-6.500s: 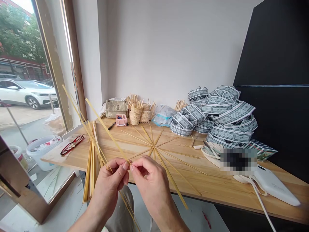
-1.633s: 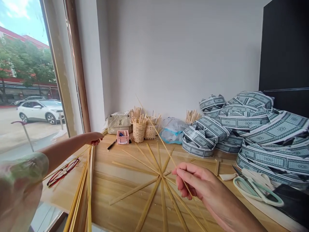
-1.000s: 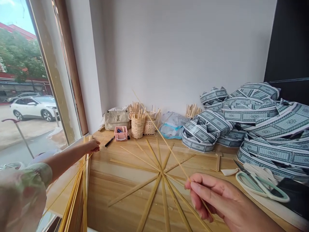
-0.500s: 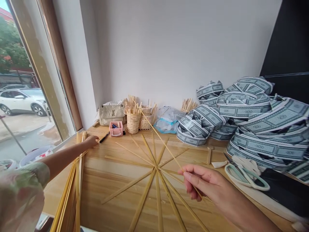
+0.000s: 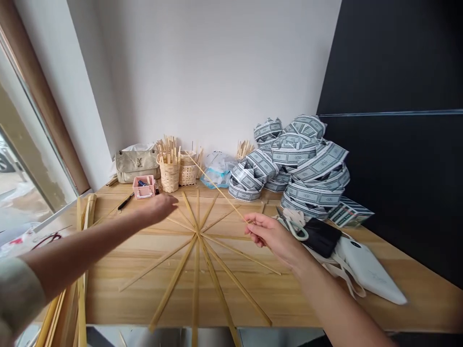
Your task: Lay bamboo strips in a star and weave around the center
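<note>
My right hand [image 5: 265, 231] pinches a long thin bamboo strip [image 5: 221, 193], which slants up and away to the left over the table. Below it, crossed bamboo strips [image 5: 197, 233] lie flat in a star, all meeting at one centre. My left hand [image 5: 161, 209] is stretched forward above the star's far left strips. Motion smears its fingers, so whether it touches or holds anything cannot be made out. Under my left forearm, a bundle of long bamboo strips [image 5: 82, 308] lies along the table's left side.
Along the wall stand a beige handbag [image 5: 135, 166], a pink box [image 5: 143, 187], woven baskets [image 5: 169, 176] and a plastic bag [image 5: 218, 168]. Patterned bands [image 5: 314, 190] are piled at right, near scissors [image 5: 298, 230], a black item [image 5: 323, 237] and a white pouch [image 5: 372, 272]. A black pen [image 5: 125, 201] lies left.
My left hand has moved right, from the far left by the bundle to the star's far strips. My right hand still holds the strip. The view has turned to the right.
</note>
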The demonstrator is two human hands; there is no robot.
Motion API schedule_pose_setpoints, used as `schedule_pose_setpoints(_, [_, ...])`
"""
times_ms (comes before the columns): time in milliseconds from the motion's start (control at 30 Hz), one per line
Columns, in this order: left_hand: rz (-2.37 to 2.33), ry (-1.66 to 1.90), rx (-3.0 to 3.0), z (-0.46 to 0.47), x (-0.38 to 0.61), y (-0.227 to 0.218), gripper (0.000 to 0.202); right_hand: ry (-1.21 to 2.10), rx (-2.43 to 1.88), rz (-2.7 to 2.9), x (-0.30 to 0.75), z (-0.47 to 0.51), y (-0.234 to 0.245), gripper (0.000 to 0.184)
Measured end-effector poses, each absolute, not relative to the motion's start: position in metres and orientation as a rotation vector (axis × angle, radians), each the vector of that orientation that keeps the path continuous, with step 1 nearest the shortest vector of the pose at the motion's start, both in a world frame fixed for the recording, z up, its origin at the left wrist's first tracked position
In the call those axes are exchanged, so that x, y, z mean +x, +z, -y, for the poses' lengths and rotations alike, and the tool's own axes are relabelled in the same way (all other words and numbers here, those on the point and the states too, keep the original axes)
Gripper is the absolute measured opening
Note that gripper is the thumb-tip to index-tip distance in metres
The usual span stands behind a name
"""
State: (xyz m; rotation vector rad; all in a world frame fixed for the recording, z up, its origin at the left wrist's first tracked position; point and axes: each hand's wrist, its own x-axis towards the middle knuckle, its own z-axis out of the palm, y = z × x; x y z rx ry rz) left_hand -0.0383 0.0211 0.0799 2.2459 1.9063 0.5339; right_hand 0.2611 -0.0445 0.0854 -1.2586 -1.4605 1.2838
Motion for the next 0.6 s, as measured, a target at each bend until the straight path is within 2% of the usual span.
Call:
schedule_pose_setpoints(100, [-1.734,0.334,2.447,-0.019,0.011,0.056,0.007,1.305,-1.228,1.453,0.263,0.043,0.085,0.019])
schedule_pose_setpoints(200, [-1.630,0.234,2.561,-0.016,0.032,0.036,0.010,1.284,-1.211,1.452,0.264,0.044,0.087,0.019])
schedule_pose_setpoints(333, [-1.557,0.234,2.634,-0.010,0.028,0.024,0.021,1.275,-1.212,1.459,0.268,0.047,0.093,0.020])
schedule_pose_setpoints(600, [-1.376,0.239,2.721,0.008,0.011,0.010,0.028,1.272,-1.240,1.515,0.267,0.042,0.092,0.017])
